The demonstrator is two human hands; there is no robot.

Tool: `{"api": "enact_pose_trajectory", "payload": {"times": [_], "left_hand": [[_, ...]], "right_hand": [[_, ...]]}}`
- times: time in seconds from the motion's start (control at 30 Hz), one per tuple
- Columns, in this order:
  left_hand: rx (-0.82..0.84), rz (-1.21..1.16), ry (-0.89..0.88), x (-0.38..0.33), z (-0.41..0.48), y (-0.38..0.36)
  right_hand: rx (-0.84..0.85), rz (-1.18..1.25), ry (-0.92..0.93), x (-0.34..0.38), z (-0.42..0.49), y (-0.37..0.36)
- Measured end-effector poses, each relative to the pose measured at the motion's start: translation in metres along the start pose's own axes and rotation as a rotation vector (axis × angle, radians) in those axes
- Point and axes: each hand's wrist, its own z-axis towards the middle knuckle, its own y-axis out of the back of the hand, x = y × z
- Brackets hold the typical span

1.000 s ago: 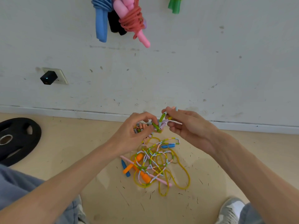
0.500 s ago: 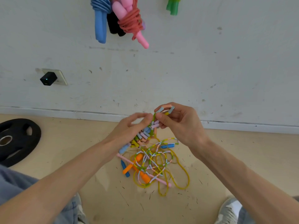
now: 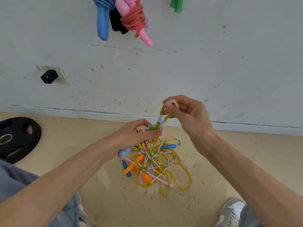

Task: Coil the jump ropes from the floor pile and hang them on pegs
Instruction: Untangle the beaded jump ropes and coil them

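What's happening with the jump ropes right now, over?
Left hand grips the coiled beaded rope. Right hand pinches its strand, raised above. Tangled pile lies on the floor below.

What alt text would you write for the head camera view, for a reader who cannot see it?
A person's left hand grips a bunched beaded jump rope while the right hand pinches a loop of it above a tangled rope pile on the floor; coiled ropes hang on the wall.

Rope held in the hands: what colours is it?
The rope is beaded: green, pale blue, pink and yellow segments. Head view.
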Motion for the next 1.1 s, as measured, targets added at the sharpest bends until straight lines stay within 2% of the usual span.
{"api": "enact_pose_trajectory", "payload": {"times": [0.2,0.27,0.33,0.43,0.57,0.63,0.73,0.8,0.87,0.97,1.1], "left_hand": [[0.057,-0.062,0.015,-0.006,-0.001,-0.001],[0.052,-0.044,0.023,-0.006,-0.001,-0.002],[0.021,-0.057,0.025,-0.002,-0.002,0.0],[-0.079,-0.111,0.001,0.005,0.0,0.006],[-0.161,-0.036,-0.077,0.005,0.006,0.008],[-0.201,-0.019,-0.083,0.006,0.007,0.008],[-0.231,0.035,-0.063,0.005,0.007,0.006],[-0.182,0.014,-0.072,0.002,0.006,0.006],[-0.131,-0.01,-0.098,-0.001,0.004,0.006],[-0.154,0.011,-0.118,-0.002,0.003,0.004],[-0.175,0.014,-0.076,-0.001,0.006,-0.003]], "right_hand": [[-0.187,0.18,-0.187,-0.002,0.011,0.021],[-0.19,0.322,-0.254,-0.006,0.01,0.018],[-0.111,0.324,-0.281,-0.008,0.009,0.016],[0.08,0.035,-0.241,-0.002,0.011,0.022],[0.273,-0.51,-0.038,0.001,0.007,0.019],[0.295,-0.651,0.05,-0.002,0.005,0.014],[0.243,-0.71,0.075,-0.003,0.005,0.013],[0.211,-0.691,0.054,-0.002,0.006,0.011],[0.152,-0.563,-0.012,-0.004,0.006,0.009],[0.029,-0.424,-0.116,-0.007,0.006,0.007],[-0.05,-0.329,-0.138,-0.006,0.008,0.007]]}}
